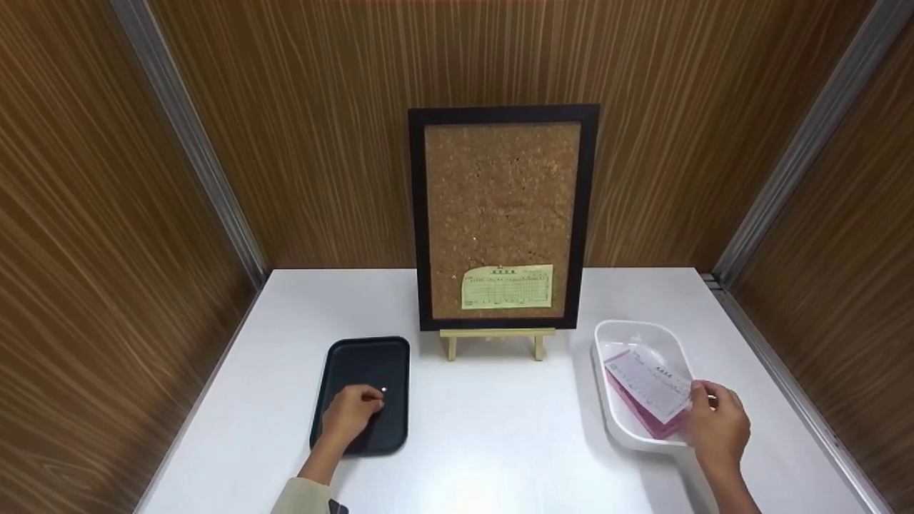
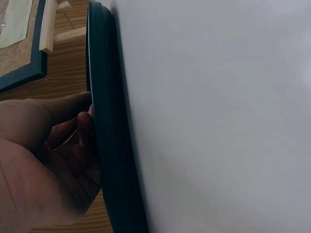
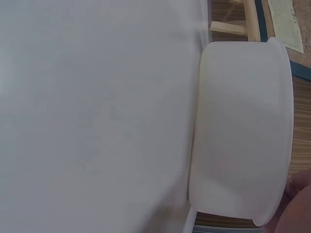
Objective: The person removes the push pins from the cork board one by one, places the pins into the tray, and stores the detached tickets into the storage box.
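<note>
My left hand (image 1: 353, 414) reaches down into the black tray (image 1: 357, 357), fingers bent. Right beside its fingertips shows a tiny bright thing (image 1: 384, 390), too small to name. The tray's rim hides the fingertips in the left wrist view, so whether they hold anything is unclear. My right hand (image 1: 720, 427) pinches the right end of a pale printed paper slip (image 1: 650, 384) between thumb and fingers. That slip lies tilted over pink papers (image 1: 635, 408) inside the white plastic basin (image 1: 605, 334). Only part of this hand shows in the right wrist view, past the basin's wall.
A black-framed corkboard (image 1: 503, 193) stands on a small wooden easel (image 1: 498, 333) at the back of the white table (image 1: 500, 414). A yellow-green printed slip (image 1: 507, 287) is on its lower part. Wood-grain panels (image 1: 343, 71) enclose the table at the back and sides.
</note>
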A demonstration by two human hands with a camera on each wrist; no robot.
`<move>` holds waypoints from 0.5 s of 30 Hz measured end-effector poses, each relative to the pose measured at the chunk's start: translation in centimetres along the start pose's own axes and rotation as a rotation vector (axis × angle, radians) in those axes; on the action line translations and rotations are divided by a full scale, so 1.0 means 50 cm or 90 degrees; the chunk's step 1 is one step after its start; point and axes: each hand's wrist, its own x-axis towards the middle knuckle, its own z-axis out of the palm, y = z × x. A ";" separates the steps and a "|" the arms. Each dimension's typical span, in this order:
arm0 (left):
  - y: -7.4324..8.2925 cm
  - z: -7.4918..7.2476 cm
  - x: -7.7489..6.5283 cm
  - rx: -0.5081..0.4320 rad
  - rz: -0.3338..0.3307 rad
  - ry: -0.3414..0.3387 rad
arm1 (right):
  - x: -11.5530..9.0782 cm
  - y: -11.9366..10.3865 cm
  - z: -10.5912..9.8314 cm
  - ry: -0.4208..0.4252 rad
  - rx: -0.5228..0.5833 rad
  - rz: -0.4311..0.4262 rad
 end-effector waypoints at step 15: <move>0.044 -0.017 0.002 -0.015 0.012 0.005 | -0.010 -0.034 0.004 0.016 -0.027 -0.079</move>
